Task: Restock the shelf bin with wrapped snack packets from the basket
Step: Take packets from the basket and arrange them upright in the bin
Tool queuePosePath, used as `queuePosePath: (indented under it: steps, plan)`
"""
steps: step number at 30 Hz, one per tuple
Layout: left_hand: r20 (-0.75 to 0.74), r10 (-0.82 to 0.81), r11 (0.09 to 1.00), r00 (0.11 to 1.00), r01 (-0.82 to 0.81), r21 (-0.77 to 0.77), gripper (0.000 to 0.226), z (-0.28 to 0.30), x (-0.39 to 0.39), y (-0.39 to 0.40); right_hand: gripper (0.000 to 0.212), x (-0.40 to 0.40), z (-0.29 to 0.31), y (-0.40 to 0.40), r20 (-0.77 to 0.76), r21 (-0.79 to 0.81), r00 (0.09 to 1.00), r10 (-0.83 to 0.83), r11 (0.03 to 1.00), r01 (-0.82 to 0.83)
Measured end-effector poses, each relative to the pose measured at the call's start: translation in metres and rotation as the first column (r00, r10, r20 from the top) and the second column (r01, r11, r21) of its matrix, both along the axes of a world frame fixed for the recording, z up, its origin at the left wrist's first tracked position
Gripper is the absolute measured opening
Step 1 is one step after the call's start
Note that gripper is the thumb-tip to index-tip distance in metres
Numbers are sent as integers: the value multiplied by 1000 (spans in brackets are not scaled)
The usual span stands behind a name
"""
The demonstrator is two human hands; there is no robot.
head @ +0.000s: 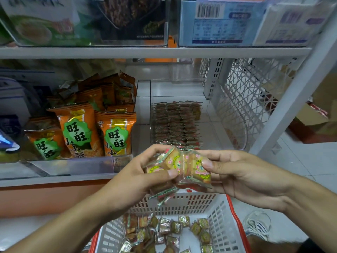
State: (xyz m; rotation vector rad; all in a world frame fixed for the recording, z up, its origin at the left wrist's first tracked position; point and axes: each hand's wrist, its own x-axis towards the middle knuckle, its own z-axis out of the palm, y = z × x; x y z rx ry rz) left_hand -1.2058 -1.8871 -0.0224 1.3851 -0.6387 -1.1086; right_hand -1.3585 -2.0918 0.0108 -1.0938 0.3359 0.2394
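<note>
Your left hand (145, 172) and your right hand (235, 172) were both clamped on one bundle of wrapped snack packets (182, 167), held between them at the middle of the view. Your left thumb lay across the front of the bundle and the fingers curled over its top; your right thumb pressed its right end, with the fingers curled behind. A few packets hung loose under the bundle, below your left hand.

The bundle sat just in front of the clear shelf bin (209, 114) and above the far wall of the white basket (224, 221) with its red rim. Rows of the same small packets (175, 123) already lay in the bin, standing on edge in neat lines. More loose packets (164, 232) lay scattered on the basket floor beneath your forearms.

The wrappers in your hands showed a green ring and pink marks, but the print was too blurred to read. To the left of the bin, orange snack bags (116, 134) stood in another clear tray, each with a green badge reading 旺旺, and 小小酥 below it. On the shelf above, a blue box (218, 21) carried a barcode and a printed table, its text too small to make out.
</note>
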Motion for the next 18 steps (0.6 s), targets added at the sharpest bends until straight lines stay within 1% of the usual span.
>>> queuePosePath:
  steps: [2, 4, 6, 8, 13, 16, 18]
  plan:
    - [31, -1, 1000, 1000, 1, 2, 41, 3, 0, 1, 48, 0, -4, 1, 38, -69, 999, -29, 997, 32]
    - [59, -82, 996, 995, 80, 37, 36, 6, 3, 1, 50, 0, -3, 2, 89, -129, 996, -25, 991, 37]
    - [60, -134, 989, 989, 130, 66, 36, 7, 5, 2, 49, -2, -3, 2, 107, -219, 994, 15, 976, 8]
    - [61, -165, 984, 984, 160, 78, 34, 7, 5, 1, 51, -5, -7, 0, 94, -295, 994, 48, 955, -19]
    - [110, -239, 966, 965, 225, 128, 35, 8, 4, 0, 72, -6, -8, -3, 64, -370, 987, 149, 922, -116]
    - [143, -247, 964, 958, 228, 135, 39, 6, 1, -3, 72, -5, -4, -8, 49, -467, 976, 212, 868, -165]
    - [103, -212, 973, 972, 200, 114, 47, 3, -2, -6, 70, -3, -1, -11, 37, -513, 974, 223, 841, -173]
